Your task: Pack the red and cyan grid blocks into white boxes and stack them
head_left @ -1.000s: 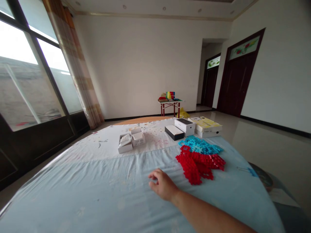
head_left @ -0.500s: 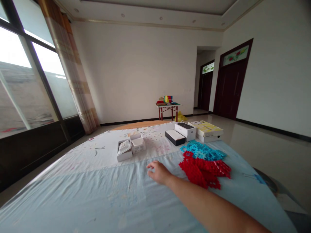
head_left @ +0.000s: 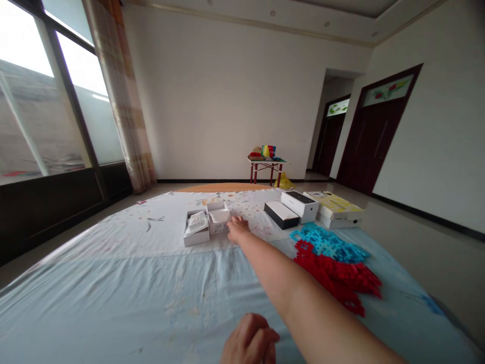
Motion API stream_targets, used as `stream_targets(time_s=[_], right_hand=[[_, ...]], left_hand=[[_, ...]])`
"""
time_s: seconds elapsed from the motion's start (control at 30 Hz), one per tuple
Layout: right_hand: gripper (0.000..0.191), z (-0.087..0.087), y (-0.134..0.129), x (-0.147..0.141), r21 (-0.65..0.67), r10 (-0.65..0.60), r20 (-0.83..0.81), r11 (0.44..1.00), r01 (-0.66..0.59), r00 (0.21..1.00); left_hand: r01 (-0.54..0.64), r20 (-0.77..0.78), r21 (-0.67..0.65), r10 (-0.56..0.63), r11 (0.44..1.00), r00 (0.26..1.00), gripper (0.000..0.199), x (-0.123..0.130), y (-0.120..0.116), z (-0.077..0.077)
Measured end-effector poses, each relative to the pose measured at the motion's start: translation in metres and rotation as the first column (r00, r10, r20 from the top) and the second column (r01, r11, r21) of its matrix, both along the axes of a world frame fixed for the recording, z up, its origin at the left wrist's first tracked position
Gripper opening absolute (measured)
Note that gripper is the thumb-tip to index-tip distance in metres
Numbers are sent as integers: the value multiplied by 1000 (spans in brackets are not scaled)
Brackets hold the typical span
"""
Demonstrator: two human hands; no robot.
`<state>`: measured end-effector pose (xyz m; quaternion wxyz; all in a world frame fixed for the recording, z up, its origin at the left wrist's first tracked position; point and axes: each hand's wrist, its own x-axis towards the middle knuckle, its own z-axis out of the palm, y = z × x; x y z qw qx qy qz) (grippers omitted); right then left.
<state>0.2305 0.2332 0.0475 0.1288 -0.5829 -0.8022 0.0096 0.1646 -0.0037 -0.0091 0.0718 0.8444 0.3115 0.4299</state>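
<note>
My right hand [head_left: 238, 230] reaches across the table, its fingers slightly apart at the right side of a small open white box [head_left: 219, 225]. The fingertips seem to touch that box, but I see no grip around it. Beside it on the left, another white box [head_left: 196, 235] stands open with a white wrapped item [head_left: 197, 222] in it. Low in the view, my left hand [head_left: 250, 341] hovers over the cloth with its fingers curled in; nothing shows in them.
A pale blue and white cloth [head_left: 113, 298] covers the round table. Right of my arm lie a red lattice-like heap [head_left: 337, 273] and a blue one [head_left: 329, 243]. Behind them stand a black-and-white box [head_left: 281, 215], a white phone box [head_left: 300, 206] and a yellow-and-white box [head_left: 337, 207].
My right hand has moved forward from the blue cloth to the open white box. My left hand has come into view at the bottom. The view has shifted slightly.
</note>
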Motion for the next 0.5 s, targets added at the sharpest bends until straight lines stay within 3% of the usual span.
stream_targets(time_s=[0.23,0.5], right_hand=[[28,10,-16,12,43,110,169,992,-119,979],[22,16,-47,24,81,173,210,978,-194,962]], left_hand=[[28,57,-258,-14,966,998,24,-1,-9,19],[73,271,-382,37,921,962,25,8,-21,28]])
